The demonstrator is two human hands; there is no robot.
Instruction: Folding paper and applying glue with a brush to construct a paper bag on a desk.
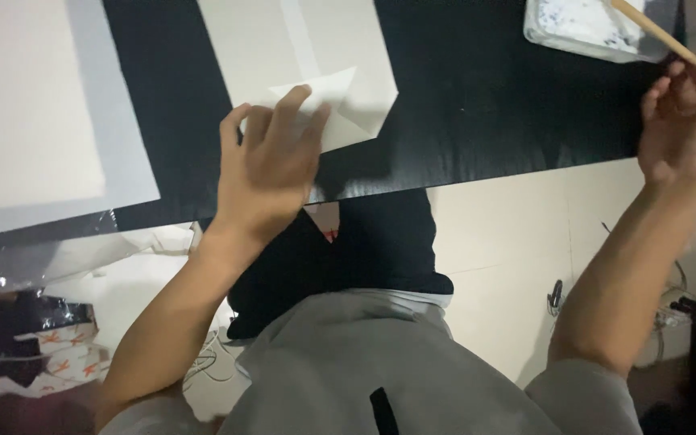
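Your left hand (271, 173), fingers spread, pins the folded paper (340, 109) flat on the table (485, 97); right of it, your right hand (682, 121) pinches a stick (654, 32) over the tray (582, 28).

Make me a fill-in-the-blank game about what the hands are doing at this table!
1. The left hand presses on a folded piece of white ____.
2. The right hand holds a thin wooden ____.
3. The table top is the colour ____.
4. The stick's far end reaches over a white ____ at the table's corner.

Missing words: paper; stick; black; tray.
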